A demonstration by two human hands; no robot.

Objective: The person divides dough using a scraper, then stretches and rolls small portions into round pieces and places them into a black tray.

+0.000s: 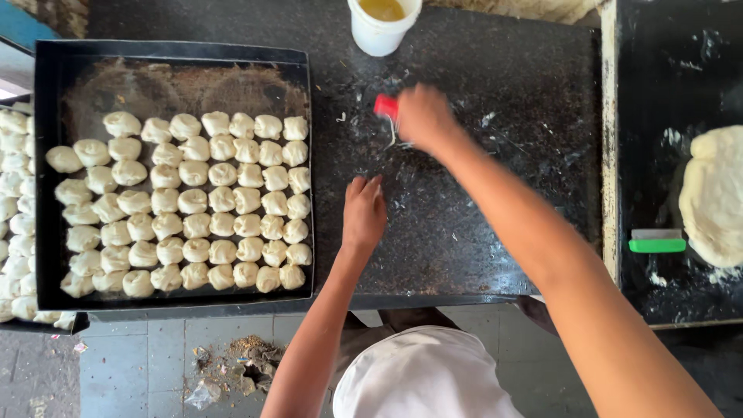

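Scraper (385, 106) with the red handle sits clenched in my right hand (422, 116), working dough bits off the dark counter (495, 209). My left hand (364, 213) rests flat, fingers together; by my reckoning the tray (46, 186) of dough balls (197, 201) is nearly full, with smears left to clear.

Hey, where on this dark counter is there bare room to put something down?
Free: the counter right of the right hand, up to the dough slab, and the tray's top strip. Crowded: the dough balls below it, and around the left hand, red scraper and bucket.
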